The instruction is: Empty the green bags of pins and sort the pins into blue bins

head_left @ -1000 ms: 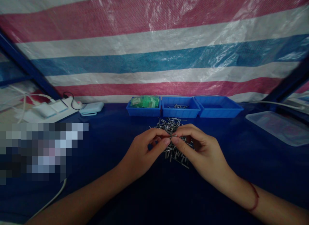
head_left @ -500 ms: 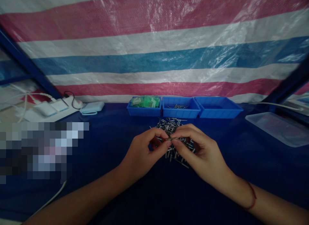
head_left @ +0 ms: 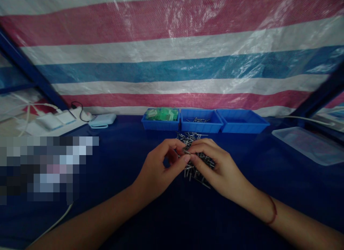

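Over a pile of blind rivets (head_left: 190,136), my two hands meet at the fingertips. A single small metal rivet (head_left: 186,152) sits between them, partly covered by the fingers. My left hand (head_left: 163,163) pinches one end with thumb and forefinger. Thumb and fingers of my right hand (head_left: 219,166) close on the other end, a red cord round that wrist. Much of the pile lies hidden behind both hands.
Along the back stand three blue bins: one with green packets (head_left: 161,114), one with a few rivets (head_left: 201,126), and a right-hand one (head_left: 244,126). A clear plastic lid (head_left: 309,146) lies right. At left are a power strip (head_left: 64,123) and a light-blue case (head_left: 102,120).
My right hand has shifted slightly left, closer to my left hand. The rivet between the fingertips is now tilted and shows less of its length.
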`<state>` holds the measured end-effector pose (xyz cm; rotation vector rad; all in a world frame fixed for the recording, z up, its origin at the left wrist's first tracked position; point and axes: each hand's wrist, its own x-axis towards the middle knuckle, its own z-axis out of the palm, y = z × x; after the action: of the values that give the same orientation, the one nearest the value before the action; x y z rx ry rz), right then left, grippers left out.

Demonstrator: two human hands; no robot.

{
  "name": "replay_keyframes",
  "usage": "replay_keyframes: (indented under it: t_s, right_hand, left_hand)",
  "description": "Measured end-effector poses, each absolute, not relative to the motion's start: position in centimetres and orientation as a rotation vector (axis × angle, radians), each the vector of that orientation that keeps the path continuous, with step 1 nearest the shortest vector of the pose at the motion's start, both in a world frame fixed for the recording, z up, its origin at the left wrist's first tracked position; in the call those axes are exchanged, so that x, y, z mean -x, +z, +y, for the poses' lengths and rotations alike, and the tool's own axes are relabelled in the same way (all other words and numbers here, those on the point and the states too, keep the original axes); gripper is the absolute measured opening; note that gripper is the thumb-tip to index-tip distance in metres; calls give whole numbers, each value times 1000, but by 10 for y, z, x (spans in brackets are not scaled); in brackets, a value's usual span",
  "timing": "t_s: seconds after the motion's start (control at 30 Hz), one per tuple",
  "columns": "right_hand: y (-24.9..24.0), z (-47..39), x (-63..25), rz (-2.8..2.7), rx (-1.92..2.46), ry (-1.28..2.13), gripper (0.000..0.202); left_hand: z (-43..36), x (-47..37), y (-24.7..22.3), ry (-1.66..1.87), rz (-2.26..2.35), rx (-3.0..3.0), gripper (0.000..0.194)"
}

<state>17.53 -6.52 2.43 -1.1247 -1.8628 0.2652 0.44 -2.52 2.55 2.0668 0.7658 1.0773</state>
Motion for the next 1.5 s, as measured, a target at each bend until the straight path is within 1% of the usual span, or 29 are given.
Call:
replay_keyframes:
  t_s: [0.1,0.17,0.3,0.4,0.47,0.57,0.73,0.87,1.0,1.07,1.23,1.4,1.5]
  right_hand:
    - [30,-47,-191,-1839,1226,-58,11]
    - [31,-30,-207,-1769,1382,-356,16]
    - [27,-6,-235,-1740,1621,-599,23]
    - [23,-6,-245,-1753,1755,-733,27]
    - [22,-13,-247,-1752,1739,-705,26]
    - [27,-26,-246,-1839,1643,-557,21]
    - [37,-40,-240,-2088,1497,-269,22]
    - [40,-44,-234,-2232,1455,-223,22]
    - [38,-47,-225,-2329,1420,-153,24]
    - [37,-49,-222,-2355,1404,-129,24]
    - [36,-51,-219,-2382,1375,-110,25]
    - [36,-51,-218,-2392,1353,-133,24]
    - [36,-51,-217,-2390,1345,-142,24]
  left_hand:
    - [-20,-5,22,1090,767,-2001,25]
    - [-18,-5,20,1076,773,-2006,25]
    - [-17,-4,21,1025,780,-2039,23]
    - [-14,-2,23,982,853,-2101,23]
    - [-9,1,24,934,935,-2159,20]
    - [1,5,23,865,1011,-2271,15]
    - [15,14,21,685,998,-2505,18]
    - [17,18,19,500,1080,-2635,19]
    - [17,18,19,415,1111,-2675,25]
    - [17,17,19,400,1111,-2670,25]
    - [16,15,21,426,1080,-2640,17]
    - [14,14,21,453,1143,-2600,22]
    - [14,14,21,432,1183,-2603,18]
